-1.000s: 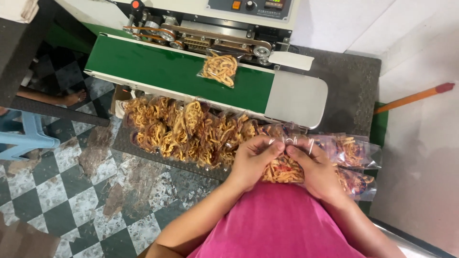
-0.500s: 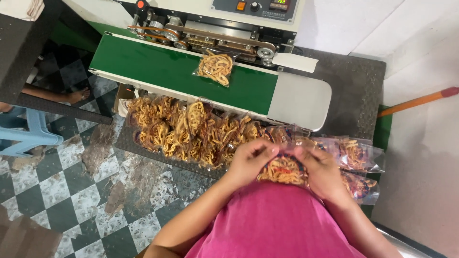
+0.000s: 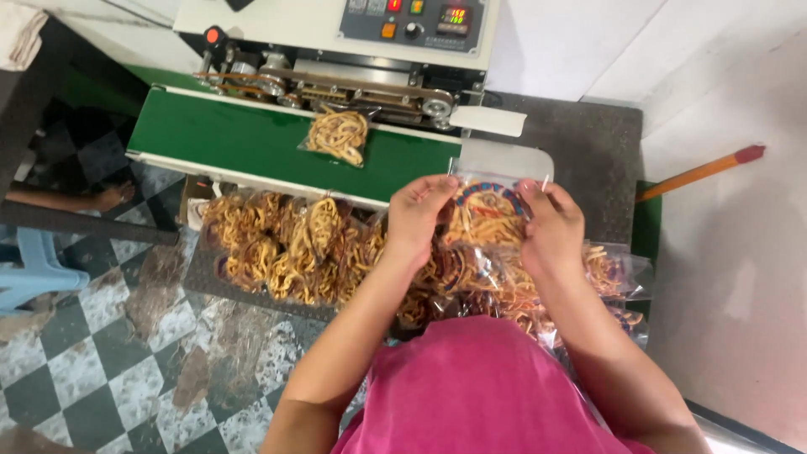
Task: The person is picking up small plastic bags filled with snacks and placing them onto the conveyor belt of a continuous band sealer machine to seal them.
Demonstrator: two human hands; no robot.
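Observation:
Both my hands hold up one clear plastic bag of golden fried snack coils (image 3: pixel 486 220), pinching its top corners. My left hand (image 3: pixel 418 217) grips the left corner and my right hand (image 3: pixel 551 225) the right corner. The bag hangs just in front of the right end of the green conveyor belt (image 3: pixel 235 139) of a sealing machine (image 3: pixel 353 50). Another filled bag (image 3: pixel 338 134) lies on the belt under the sealing head. A heap of more filled snack bags (image 3: pixel 286 248) sits in a tray below the belt.
The machine's control panel (image 3: pixel 416 21) is at the top. A grey metal plate (image 3: pixel 504 155) ends the belt on the right. An orange-handled stick (image 3: pixel 698 172) leans at the right wall. Another person's foot (image 3: pixel 105 197) and a blue stool (image 3: pixel 34 269) are at left on checkered floor.
My hands have lifted the snack bag from the pile near my lap up toward the belt's right end. The bag on the belt has shifted along it to the left.

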